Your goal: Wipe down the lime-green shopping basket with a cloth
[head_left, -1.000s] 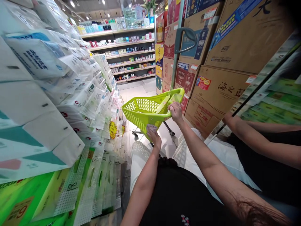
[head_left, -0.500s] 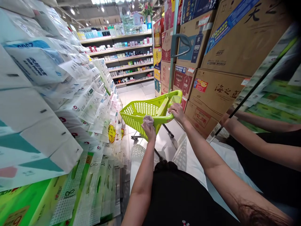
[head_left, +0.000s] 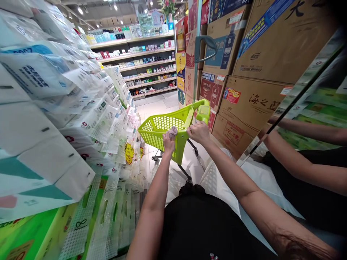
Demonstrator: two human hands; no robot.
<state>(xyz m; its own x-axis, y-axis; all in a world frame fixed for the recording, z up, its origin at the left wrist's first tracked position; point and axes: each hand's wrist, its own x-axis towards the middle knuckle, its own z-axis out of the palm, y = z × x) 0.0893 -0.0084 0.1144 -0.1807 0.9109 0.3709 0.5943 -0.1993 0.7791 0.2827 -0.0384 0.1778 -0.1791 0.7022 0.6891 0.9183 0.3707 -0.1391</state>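
A lime-green shopping cart (head_left: 180, 150) with a perforated basket stands in front of me, turned so its basket points left. My left hand (head_left: 168, 143) is closed around a crumpled greyish-pink cloth (head_left: 172, 131) and holds it against the basket's near rim. On the near end of the cart's handle, my right hand (head_left: 200, 133) is closed, knuckles up. The handle's green coin-box-like part (head_left: 203, 112) shows just beyond that hand.
Plastic-wrapped tissue packs (head_left: 35, 74) are piled on the left. Cardboard cartons (head_left: 252, 97) stack up on the right, behind a glass door with a grey handle (head_left: 207, 48). Shelves of small boxes (head_left: 149, 59) stand ahead, past pale floor tiles (head_left: 159, 103). A mirror-like surface (head_left: 306, 137) reflects my arms.
My right hand has slid left and nearer along the cart's handle, to its near corner. My left hand and the cloth have shifted slightly forward and up along the rim.
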